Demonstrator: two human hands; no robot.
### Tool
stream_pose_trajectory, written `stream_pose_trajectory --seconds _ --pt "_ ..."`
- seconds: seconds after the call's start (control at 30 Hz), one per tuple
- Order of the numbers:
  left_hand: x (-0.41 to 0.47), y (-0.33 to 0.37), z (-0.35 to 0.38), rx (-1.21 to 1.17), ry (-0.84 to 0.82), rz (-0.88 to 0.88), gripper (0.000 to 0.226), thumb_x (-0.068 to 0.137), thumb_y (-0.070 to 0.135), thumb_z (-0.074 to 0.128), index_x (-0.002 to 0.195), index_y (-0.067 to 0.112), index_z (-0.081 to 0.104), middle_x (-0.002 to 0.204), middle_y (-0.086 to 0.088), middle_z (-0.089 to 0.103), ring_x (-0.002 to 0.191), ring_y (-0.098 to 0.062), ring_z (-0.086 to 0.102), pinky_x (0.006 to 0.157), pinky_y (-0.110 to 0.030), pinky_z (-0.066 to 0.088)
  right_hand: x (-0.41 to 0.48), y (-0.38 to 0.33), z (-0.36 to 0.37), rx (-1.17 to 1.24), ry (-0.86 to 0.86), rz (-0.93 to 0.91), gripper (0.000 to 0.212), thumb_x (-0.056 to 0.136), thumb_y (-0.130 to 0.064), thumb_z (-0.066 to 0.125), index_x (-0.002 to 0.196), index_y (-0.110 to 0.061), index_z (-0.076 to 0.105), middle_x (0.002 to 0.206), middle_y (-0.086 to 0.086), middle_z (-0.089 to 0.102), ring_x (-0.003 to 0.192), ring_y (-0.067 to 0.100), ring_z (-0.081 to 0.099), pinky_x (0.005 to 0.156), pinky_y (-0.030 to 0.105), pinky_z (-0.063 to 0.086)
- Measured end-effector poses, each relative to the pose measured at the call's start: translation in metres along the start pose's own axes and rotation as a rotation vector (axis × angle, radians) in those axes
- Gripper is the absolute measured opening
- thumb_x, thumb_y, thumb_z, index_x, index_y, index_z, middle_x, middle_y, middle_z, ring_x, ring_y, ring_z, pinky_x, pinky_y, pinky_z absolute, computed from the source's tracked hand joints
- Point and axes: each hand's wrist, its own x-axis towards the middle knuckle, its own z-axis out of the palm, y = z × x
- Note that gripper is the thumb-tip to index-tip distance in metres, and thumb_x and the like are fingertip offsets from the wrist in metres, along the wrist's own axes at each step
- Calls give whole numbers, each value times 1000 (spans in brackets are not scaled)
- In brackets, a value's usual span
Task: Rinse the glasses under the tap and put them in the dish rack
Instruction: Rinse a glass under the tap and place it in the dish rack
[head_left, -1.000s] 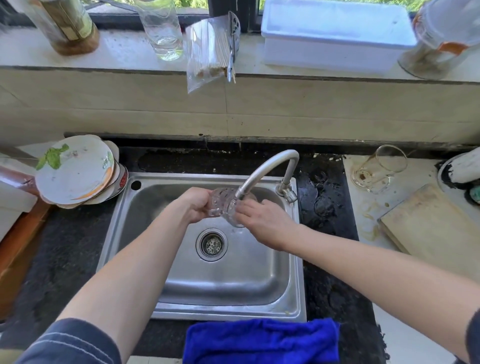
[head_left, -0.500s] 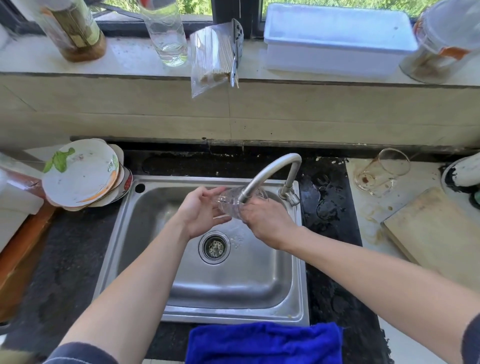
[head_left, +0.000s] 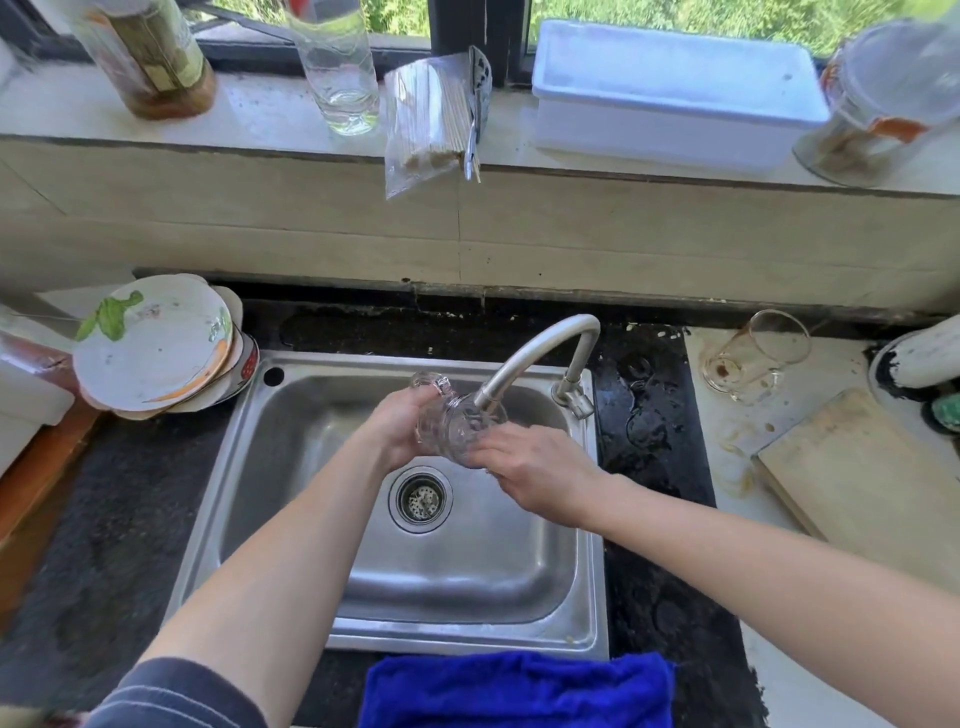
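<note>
The left hand, which half a second ago was spread open beside the glass, has closed on it again, its fingers wrapped round the glass's left side. The right hand stays on the lower right side of the glass, thumb and fingers pinching it. The whole view has also slid down a little in the frame.

The glass is in the middle of the frame, held tilted above the sink, with its upper edge right at the mouth of the tap. Below it in the picture is the drain. Whether water is running cannot be made out.

A blue cloth hangs over the counter's edge at bottom centre. At the left, a stack of plates leans just beside the sink's upper left corner. At the right, another glass mug lies on its side, with a wooden cutting board below it. Along the window sill at the top stand a bottle, a tall glass, a bag of skewers, a white box and a jar.
</note>
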Motion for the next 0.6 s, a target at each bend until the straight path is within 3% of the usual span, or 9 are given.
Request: stream_pose_trajectory --seconds 0.13,0.27,0.4,0.47,0.53,0.6 --pt "-3 0 19 142 -45 -9 16 96 18 48 89 9 59 58 -4 63 46 -17 59 46 -28 49 13 0 7 -143 -41 14 38 64 -2 73 101 -12 72 107 5 70 102 27 66 56 31 48" --pt "1 4 0 197 -44 -21 22 96 24 48 102 8 62 81 -12 67 66 -28 63 67 -41 54 -1 12 8 -189 -50 -117 55 63 -5 75 117 -13 66 123 4 66 118 22 59 57 30 47" --pt "-4 -1 11 294 -62 -29 23 95 32 54 99 11 62 77 -10 63 61 -24 59 62 -34 49 10 8 11 -308 -123 -83 35 74 -15 57 103 -19 74 111 -5 70 110 18 61 61 29 42" --pt "-7 3 9 329 -91 -31 31 93 42 54 97 13 66 81 -9 67 67 -25 61 71 -36 49 10 8 11 -239 -55 -78 36 74 -9 58 106 -18 73 110 -4 70 106 20 62 59 29 42" --pt "-6 1 0 243 -160 -37 39 93 48 51 100 13 67 85 -7 69 73 -21 61 74 -35 46 6 11 11 -187 -18 -59 41 79 -6 63 119 -16 67 120 -1 67 113 20 60 62 31 44" --pt "-6 -7 -2 56 -193 7 46 90 45 55 111 5 64 97 -11 68 82 -23 62 75 -36 48 10 8 14 -162 -18 0 36 86 -11 61 122 -13 65 123 2 67 118 22 58 76 36 51"
